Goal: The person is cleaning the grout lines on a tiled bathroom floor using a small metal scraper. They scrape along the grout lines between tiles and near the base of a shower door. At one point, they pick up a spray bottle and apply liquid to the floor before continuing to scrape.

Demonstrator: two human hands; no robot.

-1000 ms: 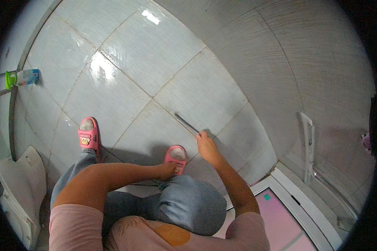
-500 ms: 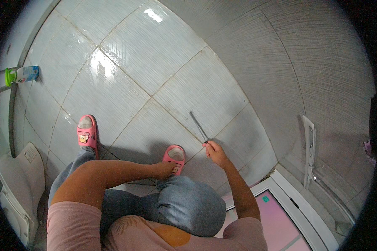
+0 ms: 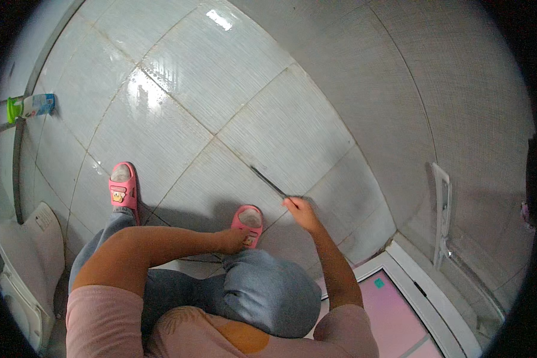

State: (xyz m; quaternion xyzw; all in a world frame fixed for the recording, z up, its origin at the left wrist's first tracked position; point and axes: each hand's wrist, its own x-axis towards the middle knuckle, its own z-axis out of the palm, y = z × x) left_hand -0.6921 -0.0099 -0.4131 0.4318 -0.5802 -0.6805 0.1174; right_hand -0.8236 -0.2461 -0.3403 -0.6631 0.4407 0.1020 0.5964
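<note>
A thin, dark grey stick-like tool [image 3: 268, 181] is gripped in my right hand [image 3: 299, 211], its fingers closed round the near end. The far tip lies at or just above a grout line of the tiled floor [image 3: 179, 95]; contact cannot be made out. My left hand [image 3: 235, 240] hangs past my bent knee, in front of the pink slipper [image 3: 249, 219] on my right foot. Its fingers are mostly hidden, and no object shows in it. On my left foot is the other pink slipper [image 3: 123, 186], farther to the left.
To the left stands a white toilet [image 3: 39, 250]. A blue-and-white bottle with a green cap [image 3: 39, 105] is by the left wall. A grey tiled wall [image 3: 364, 65] rises on the right, with a white metal-framed door [image 3: 394, 298] at lower right. Parts of the floor shine as if wet.
The tool's tip has swung left and slightly nearer, so the tool lies at a flatter slant. My right hand has shifted slightly left. My left hand has hardly moved.
</note>
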